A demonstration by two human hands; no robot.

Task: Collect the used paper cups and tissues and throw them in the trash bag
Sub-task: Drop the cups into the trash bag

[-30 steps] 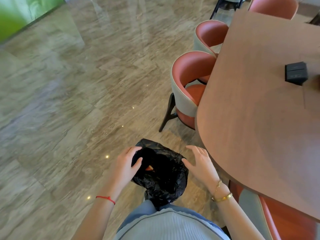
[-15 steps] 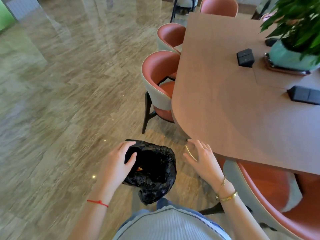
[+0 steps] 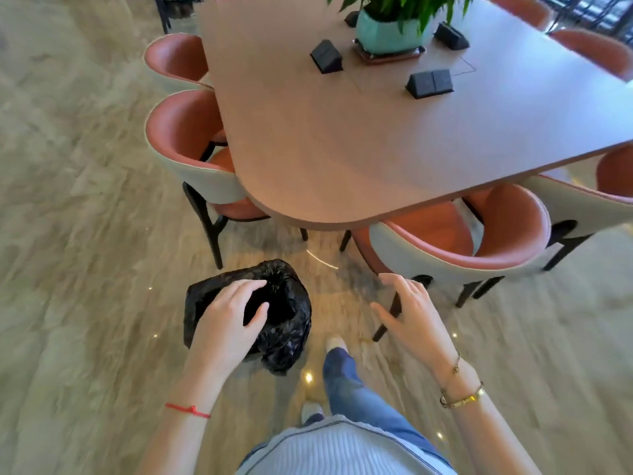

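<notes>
My left hand (image 3: 229, 317) grips the rim of a crumpled black trash bag (image 3: 287, 323) and holds it up above the floor, fingers over the top edge and thumb at the dark opening. My right hand (image 3: 411, 313) hovers to the right of the bag, apart from it, fingers spread and holding nothing. What lies inside the bag is hidden. No paper cup or tissue shows on the wooden table (image 3: 342, 149) or on the floor.
A potted plant (image 3: 387, 32) and three black boxes, the closest (image 3: 430, 83), stand on the table. Orange chairs are tucked in around it, one on the left (image 3: 185, 138) and one just beyond my right hand (image 3: 455, 248). Polished stone floor spreads out to the left.
My view has swung right, so the table end now lies straight ahead and the plant shows. My right hand has drifted away from the bag. My left hand keeps its hold.
</notes>
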